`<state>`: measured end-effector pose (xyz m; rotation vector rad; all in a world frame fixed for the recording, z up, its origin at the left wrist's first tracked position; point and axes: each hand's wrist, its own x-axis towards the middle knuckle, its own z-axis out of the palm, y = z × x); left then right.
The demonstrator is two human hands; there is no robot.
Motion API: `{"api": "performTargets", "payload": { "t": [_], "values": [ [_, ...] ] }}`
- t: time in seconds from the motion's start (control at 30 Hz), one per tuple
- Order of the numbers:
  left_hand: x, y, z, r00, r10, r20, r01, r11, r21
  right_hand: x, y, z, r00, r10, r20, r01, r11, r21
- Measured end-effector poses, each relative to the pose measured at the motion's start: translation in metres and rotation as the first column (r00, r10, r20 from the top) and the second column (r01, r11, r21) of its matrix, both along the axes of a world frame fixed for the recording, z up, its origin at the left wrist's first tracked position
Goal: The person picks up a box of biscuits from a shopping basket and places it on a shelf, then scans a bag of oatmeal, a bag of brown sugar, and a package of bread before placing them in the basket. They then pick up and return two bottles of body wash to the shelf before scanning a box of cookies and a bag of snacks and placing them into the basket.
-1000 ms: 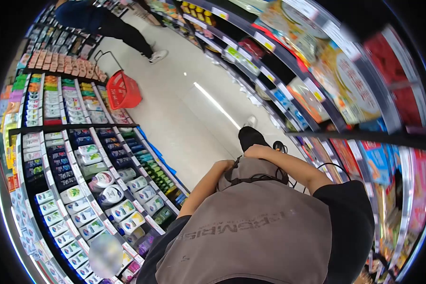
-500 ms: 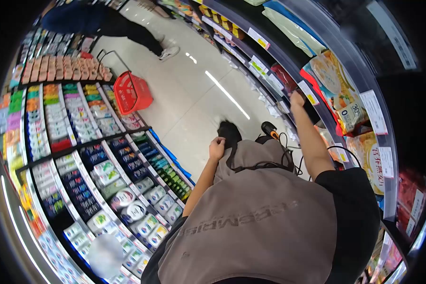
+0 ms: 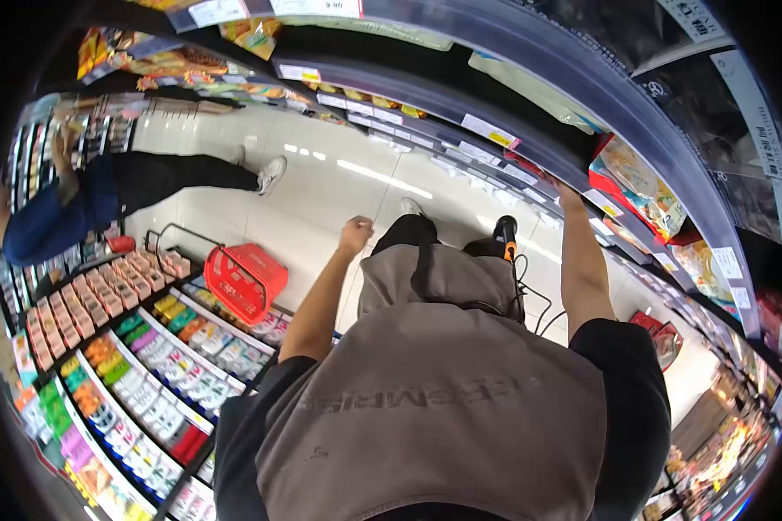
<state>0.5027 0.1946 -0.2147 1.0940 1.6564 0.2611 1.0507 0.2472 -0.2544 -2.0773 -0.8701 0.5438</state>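
My right hand [image 3: 569,198] reaches to a lower shelf on the right, right up against the end of a red package [image 3: 530,165]. The shelf edge and the angle hide its fingertips, so I cannot see whether it grips the package. Just above it on the shelf is a red-edged food bag [image 3: 639,187]. My left hand [image 3: 354,234] hangs over the floor beside my knee, its fingers curled in with nothing visible in them.
A red shopping basket [image 3: 246,282] stands on the floor at left, by shelves of packaged goods [image 3: 169,365]. Another person [image 3: 104,195] is in the aisle at upper left. A black and orange object [image 3: 506,239] with a cable is near my right leg.
The view has turned, so the basket and other person sit lower. My left hand has moved left, away from my knee. My right hand stays by the red package at the shelf.
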Motion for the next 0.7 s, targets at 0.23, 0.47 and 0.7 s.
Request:
{"api": "performTargets", "payload": {
  "t": [0.23, 0.47, 0.7],
  "values": [
    [-0.040, 0.045, 0.002, 0.994, -0.049, -0.100, 0.029, 0.980, -0.195, -0.001, 0.005, 0.001, 0.989, 0.010, 0.151, -0.015, 0.999, 0.035],
    [0.045, 0.044, -0.021, 0.898, -0.436, -0.061, 0.436, 0.900, -0.019, -0.010, 0.015, -0.003, 0.949, 0.184, 0.255, -0.207, 0.976, 0.063],
    [0.123, 0.028, 0.045, 0.724, -0.688, 0.054, 0.679, 0.724, 0.124, 0.019, 0.005, -0.001, 0.900, 0.267, 0.346, -0.320, 0.941, 0.106]
  ]
}}
